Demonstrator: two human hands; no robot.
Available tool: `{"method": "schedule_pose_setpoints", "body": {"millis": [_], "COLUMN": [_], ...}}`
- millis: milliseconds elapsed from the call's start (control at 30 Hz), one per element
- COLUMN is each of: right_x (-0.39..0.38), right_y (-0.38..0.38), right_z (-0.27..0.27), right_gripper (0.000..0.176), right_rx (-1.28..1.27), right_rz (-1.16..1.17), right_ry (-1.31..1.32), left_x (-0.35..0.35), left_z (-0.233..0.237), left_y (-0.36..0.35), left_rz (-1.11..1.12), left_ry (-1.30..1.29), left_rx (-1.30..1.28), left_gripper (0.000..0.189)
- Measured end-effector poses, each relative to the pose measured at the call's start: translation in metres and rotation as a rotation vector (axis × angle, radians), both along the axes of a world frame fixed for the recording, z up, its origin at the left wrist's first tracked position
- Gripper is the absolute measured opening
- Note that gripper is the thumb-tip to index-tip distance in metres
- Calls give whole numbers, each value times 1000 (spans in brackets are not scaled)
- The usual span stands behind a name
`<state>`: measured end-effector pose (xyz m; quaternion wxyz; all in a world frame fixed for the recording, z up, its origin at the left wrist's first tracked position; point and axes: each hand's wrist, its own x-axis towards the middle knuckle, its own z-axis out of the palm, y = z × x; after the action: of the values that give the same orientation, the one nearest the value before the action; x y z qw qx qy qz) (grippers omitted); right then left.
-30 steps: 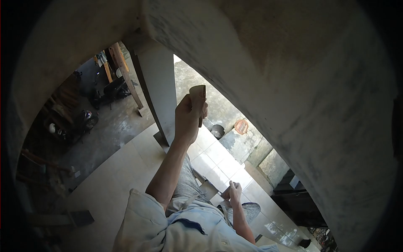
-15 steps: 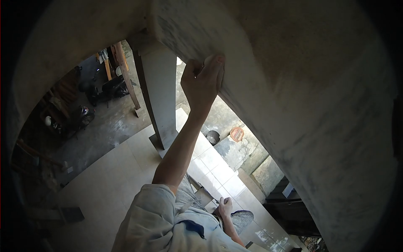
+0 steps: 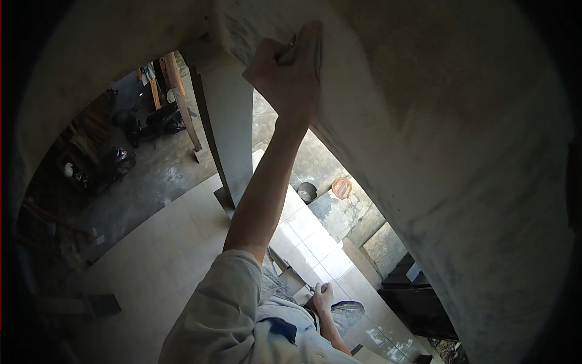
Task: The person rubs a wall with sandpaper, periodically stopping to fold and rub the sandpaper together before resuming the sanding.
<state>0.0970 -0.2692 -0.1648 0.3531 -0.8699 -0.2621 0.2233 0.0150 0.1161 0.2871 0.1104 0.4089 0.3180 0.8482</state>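
Observation:
My left hand [image 3: 288, 73] is raised and closed, pressed at the edge of a pale, grey-smeared plastered surface [image 3: 412, 170]. A small glint shows between its fingers, but I cannot tell what it holds. Well below, my right hand [image 3: 324, 297] is closed around the thin end of a flat grey tool with a dark edge [image 3: 293, 281], which looks like a wide scraper. It is held in front of my body, over my dusty trousers [image 3: 347, 318]. A pale shirt with a dark blue patch [image 3: 280, 329] covers my chest.
A grey upright post [image 3: 227, 121] stands left of my raised arm. Light floor tiles [image 3: 163, 255] spread below. Motorbikes [image 3: 163, 121] and a leaning wooden pole [image 3: 182, 103] are at the left. A dark bucket [image 3: 307, 192] and a round reddish lid [image 3: 342, 188] lie beyond the tiles.
My left hand has slid upward in the view along the edge of the plastered surface, its arm stretching further. My right hand and its tool have barely moved.

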Motion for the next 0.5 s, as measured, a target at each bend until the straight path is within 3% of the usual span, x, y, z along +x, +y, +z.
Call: {"method": "schedule_pose_setpoints", "body": {"millis": [100,233,267,367,500], "right_x": [-2,1,2,-2,-2], "right_y": [5,7,7,2,7], "right_z": [6,4,3,3,-1], "right_gripper": [32,31,31,30,31], "right_rx": [-24,-39,-22,0,14], "right_rz": [-24,14,15,-6,-21], "right_ry": [19,57,36,27,46], "left_x": [6,4,5,-4,5], "left_z": [-3,-21,-17,15,-5], "left_y": [7,-8,2,38,10], "left_rz": [165,361,228,106,273], "left_ry": [48,277,199,88,121], "left_rx": [6,205,187,102,202], "left_gripper": [51,51,46,45,48]}}
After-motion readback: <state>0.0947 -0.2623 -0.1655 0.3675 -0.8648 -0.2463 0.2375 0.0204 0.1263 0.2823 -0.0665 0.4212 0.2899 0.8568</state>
